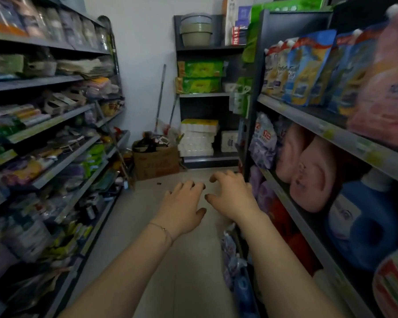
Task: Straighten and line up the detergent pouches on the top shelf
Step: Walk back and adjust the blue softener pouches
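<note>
Several blue and yellow detergent pouches point(306, 70) with white spouts stand in a leaning row on the top shelf point(308, 121) of the right-hand rack. A large pink pouch point(386, 88) sits nearest me on that shelf, blurred. My left hand point(182, 207) and my right hand point(232, 193) hover side by side over the aisle floor, well below and left of that shelf. Both hands hold nothing, fingers spread and loosely bent. Neither touches any pouch.
Pink pouches point(308, 168) and a blue jug point(365, 226) fill the shelf below. A stocked rack point(55, 134) lines the left side. A cardboard box point(155, 161), a mop point(160, 97) and an end rack with tissue packs point(198, 141) close off the aisle's far end.
</note>
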Demonstrator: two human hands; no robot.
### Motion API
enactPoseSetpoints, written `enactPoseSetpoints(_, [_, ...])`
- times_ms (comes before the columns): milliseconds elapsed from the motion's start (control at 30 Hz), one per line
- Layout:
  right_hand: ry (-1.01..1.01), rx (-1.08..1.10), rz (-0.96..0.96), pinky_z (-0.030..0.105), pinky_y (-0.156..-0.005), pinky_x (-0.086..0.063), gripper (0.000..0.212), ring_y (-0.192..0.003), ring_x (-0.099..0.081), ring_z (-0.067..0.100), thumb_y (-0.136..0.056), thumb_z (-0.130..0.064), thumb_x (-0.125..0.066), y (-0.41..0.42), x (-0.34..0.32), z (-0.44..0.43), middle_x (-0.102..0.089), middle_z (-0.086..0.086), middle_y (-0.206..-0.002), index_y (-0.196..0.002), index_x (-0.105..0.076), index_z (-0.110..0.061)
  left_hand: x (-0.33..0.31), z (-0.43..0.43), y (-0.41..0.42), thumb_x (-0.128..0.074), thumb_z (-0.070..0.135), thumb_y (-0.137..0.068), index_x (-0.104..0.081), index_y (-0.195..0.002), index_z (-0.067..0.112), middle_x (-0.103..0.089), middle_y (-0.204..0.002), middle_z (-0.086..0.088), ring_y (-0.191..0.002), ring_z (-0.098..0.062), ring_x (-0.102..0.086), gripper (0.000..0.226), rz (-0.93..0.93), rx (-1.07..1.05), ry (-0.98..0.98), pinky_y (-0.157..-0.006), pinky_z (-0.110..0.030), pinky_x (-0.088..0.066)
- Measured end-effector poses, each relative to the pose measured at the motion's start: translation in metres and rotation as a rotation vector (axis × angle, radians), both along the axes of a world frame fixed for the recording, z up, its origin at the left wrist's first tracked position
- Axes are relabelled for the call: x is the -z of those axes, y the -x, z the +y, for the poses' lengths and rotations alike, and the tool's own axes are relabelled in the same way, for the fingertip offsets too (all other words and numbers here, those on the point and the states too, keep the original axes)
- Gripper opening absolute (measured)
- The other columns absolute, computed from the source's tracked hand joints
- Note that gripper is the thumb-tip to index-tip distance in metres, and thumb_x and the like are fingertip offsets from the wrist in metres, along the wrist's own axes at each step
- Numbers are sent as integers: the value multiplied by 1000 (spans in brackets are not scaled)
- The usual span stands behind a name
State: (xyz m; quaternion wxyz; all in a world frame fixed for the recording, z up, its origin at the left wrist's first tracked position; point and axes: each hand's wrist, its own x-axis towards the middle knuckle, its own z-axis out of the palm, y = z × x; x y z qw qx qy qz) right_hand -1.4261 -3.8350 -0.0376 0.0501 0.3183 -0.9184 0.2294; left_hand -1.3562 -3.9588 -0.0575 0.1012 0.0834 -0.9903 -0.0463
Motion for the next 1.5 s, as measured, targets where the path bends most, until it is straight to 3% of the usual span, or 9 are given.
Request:
enactPoseSetpoints(300, [98, 209, 90, 42, -93, -34, 44, -120, -39, 27, -85, -39, -61, 154, -36, -68, -48, 2, -124, -124, -49, -25, -39, -102, 180, -51, 45, -92, -27, -139, 26, -34, -138, 1, -126, -23, -34, 56, 48, 194, 142, -94, -42, -37])
enactPoseSetpoints(567, [144, 461, 56, 46, -98, -39, 40, -122, -40, 29, -83, -44, -62, 266, -39, -46, -49, 1, -124, -118, -53, -26, -44, -88, 330, -51, 43, -90, -25, -141, 24, -33, -135, -2, -124, -26, -34, 60, 109, 475, 179, -95, -45, -39])
enactPoseSetpoints(667, [218, 518, -2, 48, -97, -42, 48, -120, -43, 29, -82, -48, -64, 310, -44, -39, -48, 4, -125, -121, -52, -25, -46, -73, 379, -52, 39, -90, -26, -140, 24, -33, -136, -2, -125, -26, -34, 59, 139, 532, 147, -93, -45, -39])
enactPoseSetpoints(833, [313, 592, 94, 48, -98, -42, 51, -121, -42, 26, -84, -48, -65, 371, -60, -19, -44, 2, -127, -125, -47, -25, -65, -50, 460, -52, 33, -92, -24, -143, 22, -30, -140, -3, -127, -27, -31, 59, 117, 631, 57, -98, -47, -37])
enactPoseSetpoints(933, [315, 689, 207, 45, -103, -37, 51, -129, -30, 28, -86, -44, -63, 398, -74, 2, -37, 5, -134, -130, -45, -24, -83, -31, 509, -46, 21, -96, -20, -146, 23, -29, -143, -1, -130, -29, -28, 57, 102, 713, -38, -102, -50, -35])
enactPoseSetpoints(1067, [261, 871, 438, 45, -104, -34, 53, -133, -23, 33, -87, -37, -63, 419, -84, 24, -29, 12, -144, -133, -42, -21, -99, -2, 561, -49, 21, -96, -12, -148, 29, -25, -148, -3, -133, -29, -29, 64, 165, 823, -238, -102, -48, -39])
enactPoseSetpoints(1233, [332, 833, 452, 49, -103, -36, 83, -131, -28, 38, -81, -35, -70, 443, -95, 42, -23, 9, -147, -144, -17, -43, -107, 28, 604, -61, 42, -90, 1, -148, 40, 1, -159, -4, -145, -28, -7, 85, 378, 961, -355, -114, -50, -22])
enactPoseSetpoints(1367, [349, 806, 283, 56, -104, -37, 122, -139, -24, 39, -67, -45, -82, 463, -105, 49, 4, 7, -157, -133, 18, -66, -123, 31, 639, -68, 53, -79, 15, -142, 45, 29, -155, 3, -145, -19, 15, 104, 480, 1000, -161, -113, -55, -10])
enactPoseSetpoints(1500, [390, 791, 207, 40, -100, -42, 140, -145, -14, 31, -60, -29, -90, 473, -117, 53, 25, 7, -155, -135, 25, -60, -140, 34, 667, -45, 79, -67, 19, -148, 30, 23, -156, 4, -144, -12, 20, 114, 651, 1193, 48, -115, -41, 1])
